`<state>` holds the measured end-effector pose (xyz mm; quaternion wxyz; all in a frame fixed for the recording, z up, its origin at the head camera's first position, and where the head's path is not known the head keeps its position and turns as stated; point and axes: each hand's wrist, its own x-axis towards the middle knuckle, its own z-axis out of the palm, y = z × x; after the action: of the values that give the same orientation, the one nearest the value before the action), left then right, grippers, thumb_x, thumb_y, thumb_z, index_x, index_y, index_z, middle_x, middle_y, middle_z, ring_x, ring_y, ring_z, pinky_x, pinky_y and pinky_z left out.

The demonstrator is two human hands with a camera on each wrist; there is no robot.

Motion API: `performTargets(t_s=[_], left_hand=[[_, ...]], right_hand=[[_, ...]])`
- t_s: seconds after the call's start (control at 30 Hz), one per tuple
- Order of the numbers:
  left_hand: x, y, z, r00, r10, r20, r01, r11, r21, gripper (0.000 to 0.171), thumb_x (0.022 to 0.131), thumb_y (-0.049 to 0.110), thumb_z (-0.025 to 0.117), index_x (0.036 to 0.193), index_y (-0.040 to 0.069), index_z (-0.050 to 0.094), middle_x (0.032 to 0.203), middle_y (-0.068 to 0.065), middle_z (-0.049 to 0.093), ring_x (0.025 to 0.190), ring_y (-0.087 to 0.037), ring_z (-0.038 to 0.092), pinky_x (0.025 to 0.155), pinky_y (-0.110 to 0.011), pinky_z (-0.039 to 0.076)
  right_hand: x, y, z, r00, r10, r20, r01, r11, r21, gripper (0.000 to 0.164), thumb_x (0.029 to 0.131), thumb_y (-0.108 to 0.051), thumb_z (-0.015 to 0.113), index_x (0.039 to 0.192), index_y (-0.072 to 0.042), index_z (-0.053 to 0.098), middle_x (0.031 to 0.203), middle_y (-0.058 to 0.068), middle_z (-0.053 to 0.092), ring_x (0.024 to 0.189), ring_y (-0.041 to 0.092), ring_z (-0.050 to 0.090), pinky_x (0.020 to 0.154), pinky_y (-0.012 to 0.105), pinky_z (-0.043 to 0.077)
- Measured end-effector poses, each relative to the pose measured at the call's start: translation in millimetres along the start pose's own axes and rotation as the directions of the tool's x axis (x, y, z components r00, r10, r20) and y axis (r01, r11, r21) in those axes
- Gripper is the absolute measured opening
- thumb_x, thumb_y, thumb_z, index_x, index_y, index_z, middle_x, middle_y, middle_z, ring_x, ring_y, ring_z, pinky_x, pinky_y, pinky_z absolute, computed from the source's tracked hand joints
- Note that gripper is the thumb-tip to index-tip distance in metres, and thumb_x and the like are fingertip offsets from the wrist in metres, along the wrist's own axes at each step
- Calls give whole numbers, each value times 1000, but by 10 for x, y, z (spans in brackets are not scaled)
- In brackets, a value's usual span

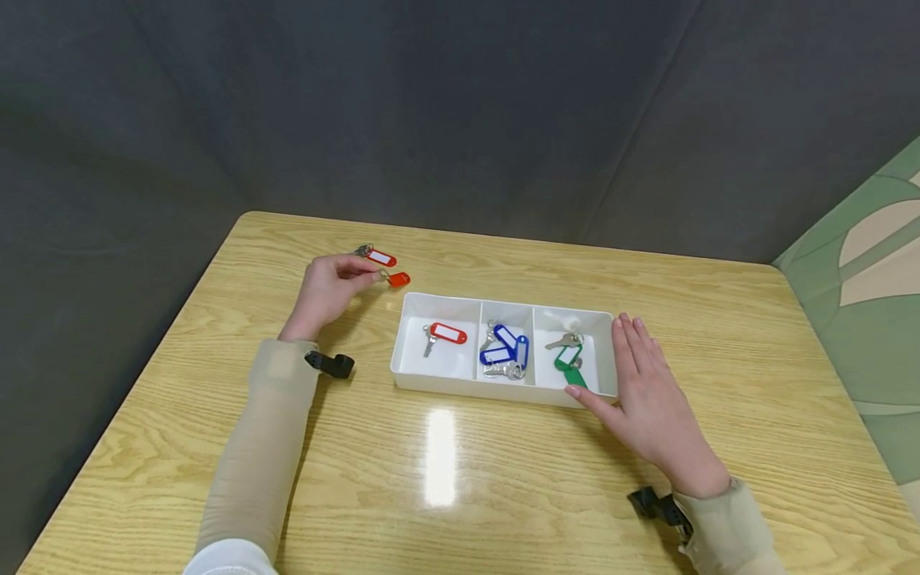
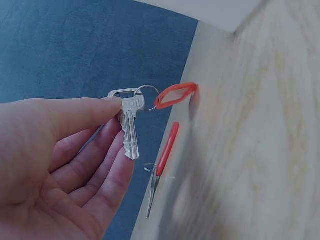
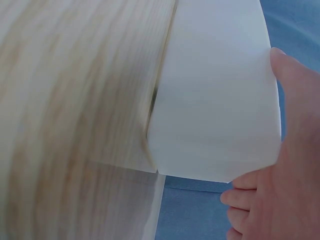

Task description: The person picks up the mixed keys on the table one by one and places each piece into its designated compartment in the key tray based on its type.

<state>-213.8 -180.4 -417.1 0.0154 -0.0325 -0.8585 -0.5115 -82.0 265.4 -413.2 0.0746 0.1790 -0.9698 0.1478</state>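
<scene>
In the head view my left hand point(image 1: 327, 291) is above the table, left of the white tray point(image 1: 446, 386). Its thumb and fingers pinch a silver key point(image 2: 131, 130), from whose ring a red tag point(image 2: 176, 95) extends. Just behind lies another key with a red tag point(image 1: 381, 257). My right hand point(image 1: 650, 399) rests against the tray's right end, fingers straight and thumb at the front rim. Inside the tray, the left compartment has a key with a red tag point(image 1: 449, 333), the middle keys with blue tags point(image 1: 497, 355), the right keys with green tags point(image 1: 575, 376).
The tray stands on a wood-grain table point(image 1: 345, 479) and has two dividers. A dark curtain point(image 1: 446, 120) hangs behind the table. At the right is a green patterned surface point(image 1: 862, 319). A black strap point(image 1: 331, 365) is on my left wrist.
</scene>
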Motion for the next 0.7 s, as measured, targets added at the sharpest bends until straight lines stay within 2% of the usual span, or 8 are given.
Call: performTargets(t_s=[0.3, 0.6, 0.7], left_hand=[[-15, 64, -9, 999, 34, -21, -34, 999, -3, 15, 93, 14, 78, 105, 5, 79, 102, -8, 75, 85, -17, 65, 64, -24, 47], [-31, 143, -13, 997, 54, -47, -55, 998, -6, 15, 93, 13, 77, 106, 6, 79, 105, -7, 74, 92, -16, 67, 78, -24, 53], [-37, 166, -15, 997, 61, -55, -62, 998, -9, 15, 93, 13, 78, 106, 6, 79, 105, -7, 75, 93, -16, 68, 79, -23, 53]], right_hand=[[8, 12, 5, 1000, -8, -10, 8, 1000, 6, 106, 92, -57, 67, 158, 8, 16, 162, 30, 20, 152, 40, 11, 122, 49, 10], [1, 9, -1, 1000, 0, -1, 0, 1000, 2, 106, 93, -58, 67, 158, 8, 16, 162, 30, 19, 152, 39, 10, 122, 47, 8], [1, 10, 1, 1000, -1, -4, 1, 1000, 0, 106, 93, -58, 67, 158, 8, 16, 162, 30, 19, 152, 40, 11, 122, 48, 9]])
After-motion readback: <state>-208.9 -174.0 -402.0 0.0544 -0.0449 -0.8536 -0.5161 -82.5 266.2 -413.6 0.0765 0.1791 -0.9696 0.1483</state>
